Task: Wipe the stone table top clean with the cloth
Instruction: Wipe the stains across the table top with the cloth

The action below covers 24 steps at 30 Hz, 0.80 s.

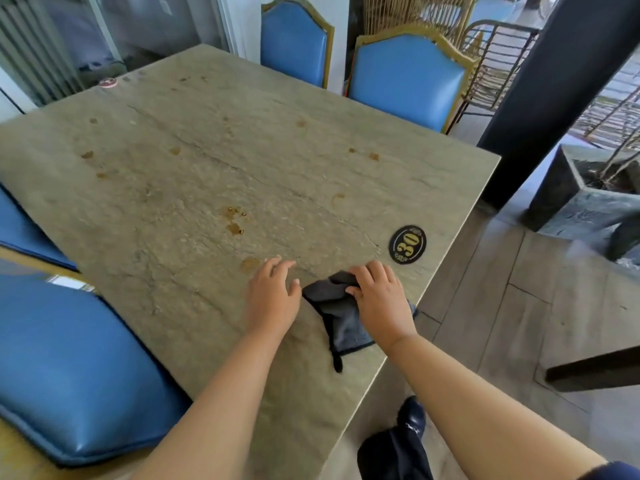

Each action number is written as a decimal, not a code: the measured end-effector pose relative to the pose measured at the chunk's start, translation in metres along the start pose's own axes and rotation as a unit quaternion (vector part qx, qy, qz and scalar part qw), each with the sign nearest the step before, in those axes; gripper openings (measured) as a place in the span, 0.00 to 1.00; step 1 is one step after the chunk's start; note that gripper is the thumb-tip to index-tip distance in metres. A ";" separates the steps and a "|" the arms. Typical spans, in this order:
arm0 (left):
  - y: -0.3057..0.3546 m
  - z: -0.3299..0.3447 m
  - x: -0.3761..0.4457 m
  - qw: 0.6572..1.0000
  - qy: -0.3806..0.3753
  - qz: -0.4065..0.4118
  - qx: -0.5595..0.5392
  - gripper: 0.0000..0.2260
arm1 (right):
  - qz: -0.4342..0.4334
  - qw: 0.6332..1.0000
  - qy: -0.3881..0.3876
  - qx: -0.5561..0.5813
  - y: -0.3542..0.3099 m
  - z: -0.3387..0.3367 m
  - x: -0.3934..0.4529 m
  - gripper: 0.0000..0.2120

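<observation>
On stained stone tbl (207,161): dark cloth (341,317).

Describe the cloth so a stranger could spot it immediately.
Start at the big stone table and go to its near right corner, by the black oval number plaque. The cloth lies crumpled under the right hand: dark grey fabric, the only soft thing there.

The stone table top (194,161) lies flat and open across the middle and left of the frame, with only brown stains (235,221) on it, an oval number plaque (407,244) near the right edge and a small round disc (108,82) at the upper left corner. Blue chair backs (405,77) stand close along the far edge at the top, and blue seats (69,358) press against the left edge. A dark pillar (554,91) and a stone planter (585,199) stand off the right side.
</observation>
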<state>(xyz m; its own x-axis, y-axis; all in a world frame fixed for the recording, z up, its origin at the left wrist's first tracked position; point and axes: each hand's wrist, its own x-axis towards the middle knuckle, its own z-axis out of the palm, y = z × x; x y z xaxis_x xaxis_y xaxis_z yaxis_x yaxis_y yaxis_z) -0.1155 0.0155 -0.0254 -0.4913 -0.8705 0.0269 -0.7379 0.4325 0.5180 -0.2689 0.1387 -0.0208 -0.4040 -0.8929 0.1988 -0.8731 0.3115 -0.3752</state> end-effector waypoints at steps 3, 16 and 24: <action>0.036 0.018 0.032 1.000 0.019 0.018 0.001 0.16 | 0.006 1.000 0.009 -0.005 0.046 -0.018 0.037 0.11; 0.129 0.126 0.155 0.993 0.016 -0.067 0.093 0.25 | 0.024 0.999 -0.034 -0.002 0.220 -0.039 0.205 0.14; 0.132 0.141 0.155 0.983 0.045 -0.078 0.159 0.25 | -0.006 0.993 -0.102 -0.064 0.211 -0.016 0.190 0.30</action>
<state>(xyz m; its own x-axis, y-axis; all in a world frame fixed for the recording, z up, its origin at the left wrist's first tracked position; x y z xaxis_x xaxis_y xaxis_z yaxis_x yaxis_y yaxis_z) -0.3548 -0.0292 -0.0734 -0.3274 -0.9435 0.0513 -0.9160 0.3303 0.2278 -0.5339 0.0404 -0.0476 -0.3417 -0.9397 0.0105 -0.9100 0.3280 -0.2537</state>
